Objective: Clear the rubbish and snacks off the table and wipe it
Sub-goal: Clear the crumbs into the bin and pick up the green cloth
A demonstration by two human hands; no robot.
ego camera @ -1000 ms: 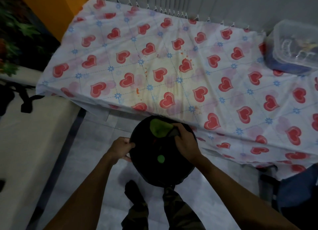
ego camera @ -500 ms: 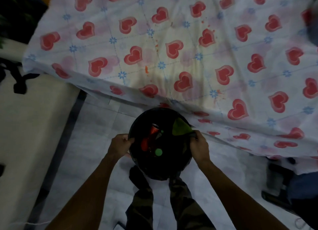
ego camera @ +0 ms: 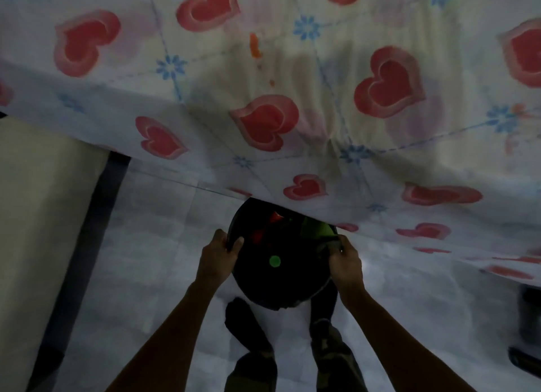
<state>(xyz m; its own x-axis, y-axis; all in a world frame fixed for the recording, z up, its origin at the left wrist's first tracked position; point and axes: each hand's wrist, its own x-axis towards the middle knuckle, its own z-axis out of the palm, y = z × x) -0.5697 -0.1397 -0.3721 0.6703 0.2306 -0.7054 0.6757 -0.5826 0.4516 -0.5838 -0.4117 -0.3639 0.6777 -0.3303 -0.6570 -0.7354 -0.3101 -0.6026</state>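
Your left hand [ego camera: 218, 252] and right hand [ego camera: 345, 258] are both clenched on opposite rims of the round black rubbish bin [ego camera: 281, 277] — held low, straight ahead, its far rim tucked under the heart-printed bench cloth [ego camera: 263, 122], neither hand nearer.

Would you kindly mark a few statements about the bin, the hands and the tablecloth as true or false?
1. Both hands grip the bin's rim. True: the left hand and right hand hold opposite sides of the black bin.
2. The bin is empty. False: a green round piece, red rubbish and something green lie inside.
3. The bin stands on the table. False: it is held below the tablecloth, its far rim hidden by the hanging edge.
4. Orange stains mark the cloth. True.
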